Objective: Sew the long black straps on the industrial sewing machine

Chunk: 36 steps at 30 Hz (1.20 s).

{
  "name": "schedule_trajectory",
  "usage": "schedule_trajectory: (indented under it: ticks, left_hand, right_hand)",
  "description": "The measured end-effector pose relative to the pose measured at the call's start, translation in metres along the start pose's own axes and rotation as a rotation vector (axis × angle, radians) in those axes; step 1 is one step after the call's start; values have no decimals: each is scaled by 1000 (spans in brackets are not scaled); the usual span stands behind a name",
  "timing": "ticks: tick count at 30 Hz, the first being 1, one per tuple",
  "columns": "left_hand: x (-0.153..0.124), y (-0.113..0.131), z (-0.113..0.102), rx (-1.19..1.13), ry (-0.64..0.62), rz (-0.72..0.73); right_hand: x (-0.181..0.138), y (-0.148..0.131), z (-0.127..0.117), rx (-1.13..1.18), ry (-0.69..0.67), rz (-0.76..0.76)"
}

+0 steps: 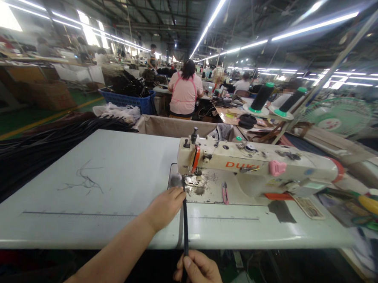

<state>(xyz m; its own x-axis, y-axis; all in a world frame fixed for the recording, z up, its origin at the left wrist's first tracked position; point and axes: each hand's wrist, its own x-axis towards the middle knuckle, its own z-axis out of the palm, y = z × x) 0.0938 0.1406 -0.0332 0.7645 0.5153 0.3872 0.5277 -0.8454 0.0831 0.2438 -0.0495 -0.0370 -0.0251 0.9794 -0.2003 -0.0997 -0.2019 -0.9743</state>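
A narrow black strip (185, 224) runs from the needle area of a white sewing machine (218, 156) down over the table's front edge. Close to the presser foot, my left hand (166, 206) has its closed fingers on the strip, at its left side. Below the table edge, my right hand (202, 270) pinches the strip's lower part between thumb and fingers. Thread snips with pink handles (226, 194) lie on the machine bed, right of the needle. Part of the strip under the presser foot is hidden.
Loose dark threads (86, 181) lie on the white tabletop (130, 163). Many black strips (24, 157) are heaped along the left. Behind the table are a fabric-lined bin (170, 125), a blue crate (127, 100) and a seated person (185, 92). Black thread cones (260, 99) stand at right.
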Motion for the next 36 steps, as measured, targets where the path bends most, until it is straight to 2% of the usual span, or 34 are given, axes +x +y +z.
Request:
schedule_trajectory:
  ticks: [10,19,25,31,36]
  left_hand:
    - [2,1,2,-63,46,-88]
    - [4,1,2,-39,58,-89]
    - [2,-1,2,10,59,-30]
    - [1,0,0,13,45,-7]
    - [1,1,1,16,44,-27]
  right_hand:
    - [1,0,0,-30,-16,9]
    - [0,-5,2,3,-12,21]
    - [0,-4,3,63,-31,25]
    - [4,-3,-2,-75,-54,-89]
    - [9,-2,-4,-163,37,-136]
